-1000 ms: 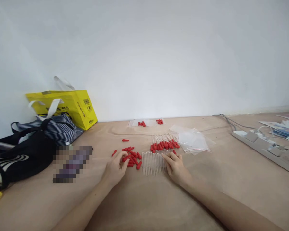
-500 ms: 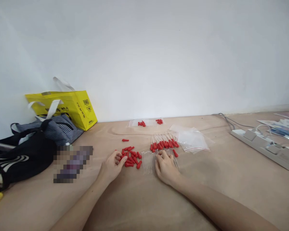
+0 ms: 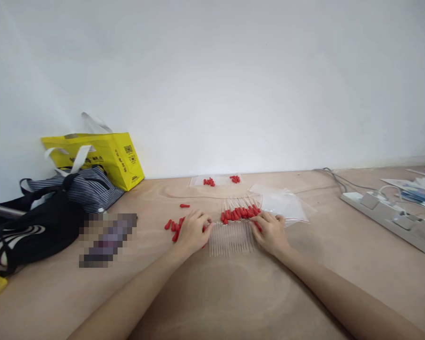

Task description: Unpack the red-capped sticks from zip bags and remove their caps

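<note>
A row of clear plastic tubes [image 3: 230,237] lies on the wooden table between my hands. My left hand [image 3: 194,231] rests at the row's left end, fingers curled over loose red caps [image 3: 173,225]. My right hand [image 3: 271,231] rests at the row's right end, fingers bent down onto the tubes. Just behind lies a second row of tubes fitted with red caps [image 3: 240,212]. What either hand grips, if anything, is hidden under the fingers.
Clear zip bags [image 3: 281,203] lie behind my right hand. Two small bags with red caps [image 3: 216,181] sit by the wall. A yellow bag [image 3: 106,156], striped and black bags [image 3: 53,208] stand at left. A power strip [image 3: 393,219] and papers lie at right.
My left hand moved right over the red caps to the tube row's left end. My right hand slid from the middle of the row to its right end.
</note>
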{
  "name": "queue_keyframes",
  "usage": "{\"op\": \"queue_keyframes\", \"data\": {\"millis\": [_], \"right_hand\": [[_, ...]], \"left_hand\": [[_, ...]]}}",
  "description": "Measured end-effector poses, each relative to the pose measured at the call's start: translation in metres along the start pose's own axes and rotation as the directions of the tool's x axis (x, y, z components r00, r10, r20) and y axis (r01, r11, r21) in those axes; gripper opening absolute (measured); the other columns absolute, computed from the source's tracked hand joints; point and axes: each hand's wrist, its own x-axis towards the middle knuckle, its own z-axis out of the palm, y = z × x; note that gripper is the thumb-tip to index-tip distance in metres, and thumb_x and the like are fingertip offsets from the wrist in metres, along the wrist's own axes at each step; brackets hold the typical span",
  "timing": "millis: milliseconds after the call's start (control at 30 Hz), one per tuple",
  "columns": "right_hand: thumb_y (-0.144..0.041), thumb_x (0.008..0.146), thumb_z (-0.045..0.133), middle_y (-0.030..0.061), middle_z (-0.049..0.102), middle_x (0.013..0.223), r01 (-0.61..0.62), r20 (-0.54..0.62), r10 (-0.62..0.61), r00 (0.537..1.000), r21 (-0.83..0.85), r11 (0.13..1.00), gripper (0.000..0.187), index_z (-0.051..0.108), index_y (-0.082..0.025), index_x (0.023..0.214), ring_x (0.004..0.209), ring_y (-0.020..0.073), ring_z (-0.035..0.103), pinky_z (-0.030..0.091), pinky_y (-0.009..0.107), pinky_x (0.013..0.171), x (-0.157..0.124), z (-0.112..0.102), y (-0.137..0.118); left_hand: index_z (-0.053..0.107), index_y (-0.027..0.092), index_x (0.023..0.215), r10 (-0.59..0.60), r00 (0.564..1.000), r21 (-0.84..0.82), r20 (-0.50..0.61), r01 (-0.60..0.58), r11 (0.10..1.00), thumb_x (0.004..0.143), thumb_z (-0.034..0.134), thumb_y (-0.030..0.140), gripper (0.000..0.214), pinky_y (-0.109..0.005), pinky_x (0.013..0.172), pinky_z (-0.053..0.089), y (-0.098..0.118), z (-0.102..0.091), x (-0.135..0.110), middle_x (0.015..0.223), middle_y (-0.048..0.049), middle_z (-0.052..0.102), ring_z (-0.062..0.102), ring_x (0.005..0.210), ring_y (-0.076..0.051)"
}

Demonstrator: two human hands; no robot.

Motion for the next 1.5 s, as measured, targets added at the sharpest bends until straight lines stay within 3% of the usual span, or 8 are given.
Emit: {"op": "queue_keyframes", "data": {"millis": [200,367,567,733,933,1100,1267,1500], "right_hand": [[-0.043,0.079,0.050,0.0041,0.059,0.075,-0.032,0.015,0.034,0.999,-0.076,0.997,0.025,0.064,-0.022,0.079,0.078,0.0188,0.046,0.019,0.034,0.071,0.027,0.010,-0.003],[-0.034,0.081,0.050,0.0049,0.058,0.075,-0.051,0.071,0.057,0.996,-0.082,0.995,0.020,0.066,-0.024,0.075,0.082,0.0198,0.046,0.020,0.035,0.070,0.038,0.022,-0.006],[-0.028,0.084,0.044,0.0033,0.061,0.081,-0.156,-0.003,0.156,0.988,0.052,0.986,0.020,0.063,-0.023,0.083,0.082,0.0181,0.050,0.021,0.036,0.076,0.030,0.014,-0.006],[-0.030,0.086,0.040,0.0020,0.064,0.085,-0.110,0.054,0.098,0.994,0.319,0.941,0.022,0.060,-0.023,0.089,0.082,0.0168,0.053,0.022,0.036,0.081,0.012,-0.002,-0.021],[-0.033,0.086,0.038,0.0017,0.064,0.081,-0.095,0.172,0.006,0.985,0.514,0.853,0.023,0.059,-0.024,0.092,0.078,0.0162,0.054,0.029,0.034,0.078,-0.004,-0.006,-0.039],[-0.032,0.082,0.049,-0.0002,0.063,0.080,0.121,0.082,-0.169,0.982,0.412,0.903,0.017,0.060,-0.026,0.093,0.079,0.0151,0.051,0.024,0.037,0.082,-0.007,-0.008,-0.043],[-0.026,0.081,0.051,-0.0018,0.061,0.068,0.374,-0.083,-0.365,0.927,0.244,0.895,0.011,0.062,-0.025,0.084,0.071,0.0128,0.046,0.019,0.038,0.083,-0.012,-0.002,-0.048],[-0.023,0.081,0.048,-0.0022,0.052,0.057,0.439,-0.073,-0.434,0.898,0.199,0.876,0.015,0.061,-0.020,0.074,0.067,0.0126,0.042,0.019,0.039,0.081,-0.016,-0.002,-0.053]], "left_hand": [[0.058,0.019,0.069,0.005,1.000,-0.020,-0.018,-0.006,1.000,0.075,0.051,0.020,0.009,-0.030,0.071,0.039,0.023,0.024,0.026,0.081,-0.0025,0.057,0.052,0.083,-0.018],[0.058,0.020,0.070,0.023,0.999,-0.004,-0.031,-0.023,1.000,0.075,0.052,0.021,0.008,-0.031,0.073,0.039,0.011,0.022,0.011,0.080,-0.0021,0.057,0.051,0.081,-0.018],[0.061,0.019,0.077,0.071,0.985,0.040,-0.160,-0.065,0.997,0.078,0.050,0.024,0.012,-0.033,0.074,0.040,-0.003,0.013,-0.002,0.081,-0.0038,0.059,0.051,0.081,-0.019],[0.056,0.019,0.107,0.304,0.897,0.190,-0.321,-0.253,0.949,0.082,0.048,0.025,0.027,-0.035,0.079,0.038,0.004,0.010,-0.009,0.101,-0.0070,0.061,0.050,0.093,-0.021],[0.061,0.024,0.087,0.497,0.805,0.346,-0.323,-0.388,0.854,0.083,0.048,0.020,0.014,-0.040,0.090,0.028,0.016,0.012,-0.018,0.076,0.0020,0.066,0.055,0.078,-0.015],[0.059,0.019,0.071,0.518,0.795,0.358,-0.315,-0.406,0.841,0.083,0.045,0.020,0.018,-0.040,0.088,0.030,0.015,0.014,-0.028,0.060,0.0022,0.060,0.052,0.066,-0.013],[0.058,0.019,0.070,0.540,0.793,0.326,-0.282,-0.451,0.831,0.081,0.042,0.015,0.019,-0.042,0.089,0.027,0.010,0.015,-0.043,0.057,0.0021,0.057,0.050,0.066,-0.013],[0.057,0.018,0.070,0.523,0.797,0.283,-0.300,-0.450,0.847,0.077,0.043,0.012,0.017,-0.042,0.085,0.028,0.010,0.012,-0.051,0.055,0.0028,0.057,0.049,0.065,-0.013]]}}
